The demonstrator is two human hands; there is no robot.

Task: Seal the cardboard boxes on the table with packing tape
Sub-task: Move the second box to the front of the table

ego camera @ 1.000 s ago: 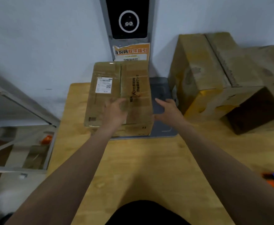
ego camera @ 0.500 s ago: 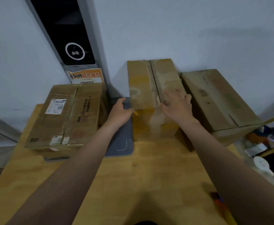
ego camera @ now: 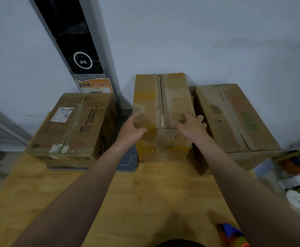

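From my seat I take the step in hand to be drawing the middle box [ego camera: 163, 97] off the wall toward the open table [ego camera: 145, 193], so its top can be taped. It stands at twelve o'clock, tall and narrow, its base partly on the grey pad [ego camera: 127, 162]. The left box [ego camera: 74, 125] is at ten o'clock and the right box [ego camera: 234, 118] at two, just beside the middle one. My left hand [ego camera: 131, 130] grasps the near left corner of the top, fingers curled round it. My right hand [ego camera: 190, 125] grasps the near edge of the right flap, fingers hooked over the top. Both forearms run out nearly straight and converge on the box, wrists about level. To do this well I would pull evenly with both hands and take a lower hold if I can — a tall carton hauled by its upper rim wants to tip toward me. I would also press the flaps shut so the centre seam [ego camera: 160, 104] lies tight for the tape. That seam looks ragged with old residue, so I judge a new strip will need firm smoothing. The only likely tape tool is the orange-and-blue object [ego camera: 232, 234] at five o'clock — too blurred to be certain.
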